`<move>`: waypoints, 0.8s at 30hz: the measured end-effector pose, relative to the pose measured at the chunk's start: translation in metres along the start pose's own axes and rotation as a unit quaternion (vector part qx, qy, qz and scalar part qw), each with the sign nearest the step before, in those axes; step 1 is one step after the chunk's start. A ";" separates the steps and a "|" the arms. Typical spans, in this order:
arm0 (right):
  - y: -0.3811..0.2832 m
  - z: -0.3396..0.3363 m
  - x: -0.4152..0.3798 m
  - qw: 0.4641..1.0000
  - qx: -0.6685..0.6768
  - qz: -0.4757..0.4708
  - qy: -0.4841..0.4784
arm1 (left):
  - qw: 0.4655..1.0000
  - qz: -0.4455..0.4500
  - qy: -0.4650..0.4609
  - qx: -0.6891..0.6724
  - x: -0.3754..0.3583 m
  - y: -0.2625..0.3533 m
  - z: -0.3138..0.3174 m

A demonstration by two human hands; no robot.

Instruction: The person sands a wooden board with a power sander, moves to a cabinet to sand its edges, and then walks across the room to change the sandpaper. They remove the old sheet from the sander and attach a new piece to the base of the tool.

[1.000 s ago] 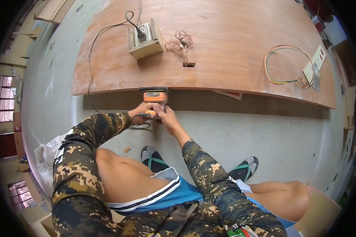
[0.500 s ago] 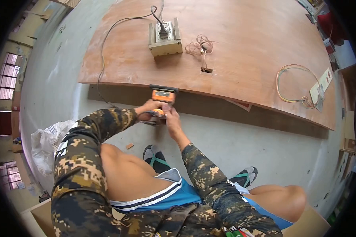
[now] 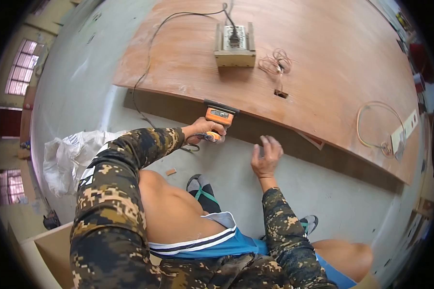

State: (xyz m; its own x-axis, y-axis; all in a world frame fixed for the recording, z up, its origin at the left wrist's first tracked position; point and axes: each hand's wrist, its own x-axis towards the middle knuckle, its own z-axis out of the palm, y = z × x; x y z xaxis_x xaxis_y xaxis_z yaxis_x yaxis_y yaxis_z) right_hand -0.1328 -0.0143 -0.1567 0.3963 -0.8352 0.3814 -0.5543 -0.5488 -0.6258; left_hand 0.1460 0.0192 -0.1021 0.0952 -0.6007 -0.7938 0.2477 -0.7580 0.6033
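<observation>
My left hand (image 3: pixel 206 130) grips an orange and black power sander (image 3: pixel 220 114), whose dark flat pad lies against the front edge of the brown wooden panel (image 3: pixel 193 62). A black cord runs from the sander's rear toward the floor. My right hand (image 3: pixel 267 159) is off the tool, to its right and just below the panel edge, with fingers apart and nothing in them. The fingertips are slightly blurred.
On the panel stand a wooden-framed socket box (image 3: pixel 235 50) with a plugged-in cord, a coil of thin wire (image 3: pixel 277 62) by a small cutout, and a looped cable (image 3: pixel 359 125) beside a white strip. A white sack (image 3: pixel 65 161) and a small wood chip (image 3: pixel 171 172) lie on the floor.
My right hand has let go of the sander and moved right, its fingers spreading. My left hand still holds the tool. The view has shifted, so the panel's items appear farther right.
</observation>
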 end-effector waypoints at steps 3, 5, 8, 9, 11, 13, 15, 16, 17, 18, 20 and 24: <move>-0.006 -0.028 0.070 0.988 -0.007 -0.063 0.144 | 0.999 -0.014 0.026 0.015 -0.006 0.001 -0.045; 0.027 -0.043 0.113 0.991 -0.102 -0.051 0.073 | 0.998 0.001 0.056 0.028 -0.014 0.003 -0.074; 0.062 -0.068 0.165 0.972 -0.233 0.031 0.012 | 0.992 -0.005 0.115 0.053 -0.027 0.007 -0.118; 0.076 -0.069 0.169 0.973 -0.229 0.024 0.009 | 0.987 -0.006 0.147 0.072 -0.029 0.008 -0.131; 0.095 -0.070 0.170 0.963 -0.256 0.080 -0.027 | 0.986 -0.017 0.149 0.070 -0.037 0.013 -0.158; 0.078 -0.071 0.173 0.959 -0.259 0.092 -0.068 | 0.975 -0.016 0.191 0.115 -0.038 0.010 -0.187; 0.074 -0.065 0.175 0.954 -0.277 0.089 -0.077 | 0.958 -0.026 0.239 0.153 -0.043 0.011 -0.218; 0.072 -0.064 0.175 0.955 -0.273 0.090 -0.079 | 0.953 -0.025 0.256 0.161 -0.051 0.014 -0.227; 0.070 -0.064 0.177 0.953 -0.276 0.092 -0.080 | 0.947 -0.022 0.272 0.170 -0.057 0.020 -0.236; 0.070 -0.064 0.177 0.952 -0.281 0.095 -0.081 | 0.921 -0.018 0.304 0.244 -0.058 0.021 -0.253; 0.074 -0.064 0.174 0.950 -0.286 0.095 -0.080 | 0.921 0.005 0.336 0.197 -0.066 0.024 -0.270; 0.076 -0.063 0.174 0.948 -0.297 0.083 -0.075 | 0.903 -0.008 0.391 0.178 -0.072 0.025 -0.311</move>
State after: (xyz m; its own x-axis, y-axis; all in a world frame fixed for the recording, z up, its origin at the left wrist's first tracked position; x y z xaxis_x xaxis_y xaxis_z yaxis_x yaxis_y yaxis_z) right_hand -0.1521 -0.2032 -0.0951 0.3427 -0.9217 0.1819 -0.9151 -0.3713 -0.1572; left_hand 0.4455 0.1222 -0.0538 0.7803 -0.3318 -0.5301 -0.0575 -0.8821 0.4675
